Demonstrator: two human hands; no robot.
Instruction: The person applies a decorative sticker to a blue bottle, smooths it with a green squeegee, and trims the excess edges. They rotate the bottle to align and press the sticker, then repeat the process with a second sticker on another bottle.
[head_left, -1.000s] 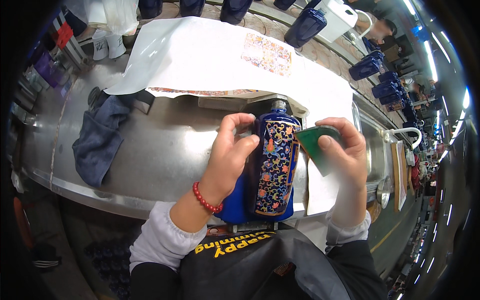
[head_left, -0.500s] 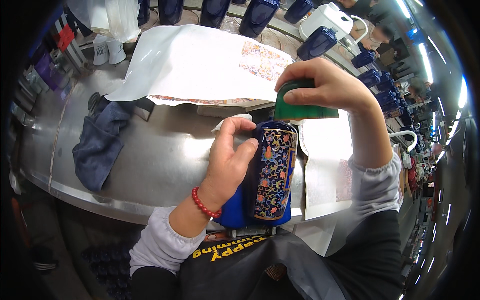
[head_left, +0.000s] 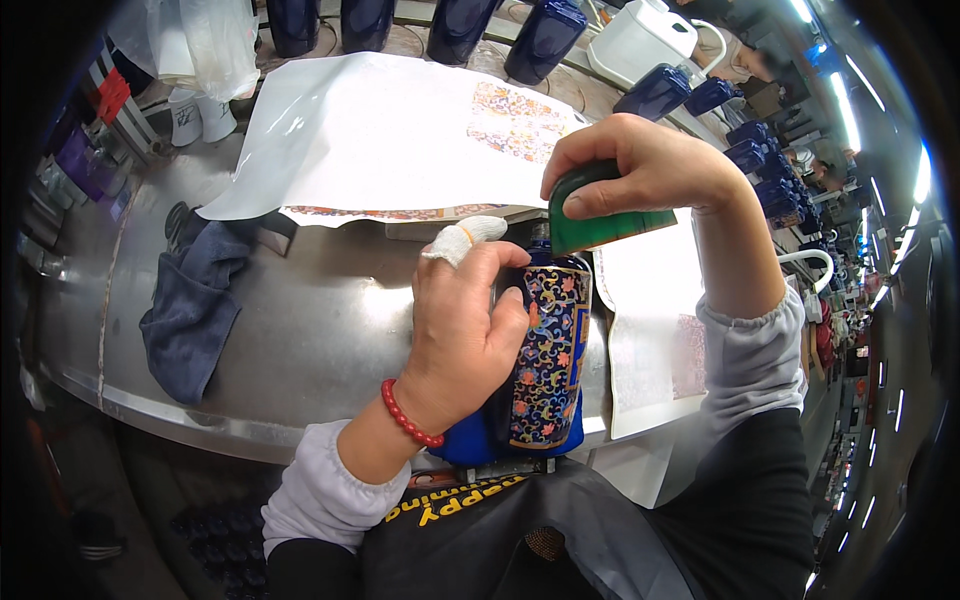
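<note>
A dark blue bottle (head_left: 547, 350) with a colourful floral pattern on its face lies on a bright blue cloth pad (head_left: 465, 440), neck pointing away from me. My left hand (head_left: 465, 325) is closed against the bottle's left side, thumb at the pattern's edge and forefinger at the shoulder. One finger wears a white cloth finger cover (head_left: 465, 240). In my right hand (head_left: 650, 170) is a green scraper (head_left: 610, 225), gripped between thumb and fingers. Its straight edge is over the bottle's shoulder and neck; whether it touches cannot be told.
White printed sheets (head_left: 370, 140) cover the back of the metal table (head_left: 310, 320), with another sheet (head_left: 650, 350) on the right. At left lies a grey-blue cloth (head_left: 195, 310). Beyond stand several blue bottles (head_left: 545, 40) and a white jug (head_left: 640, 40). Another person (head_left: 745, 65) is far right.
My left hand has moved up and right against the bottle, and its white-covered finger now shows fully. The scraper in my right hand has tilted, its left end lower over the shoulder.
</note>
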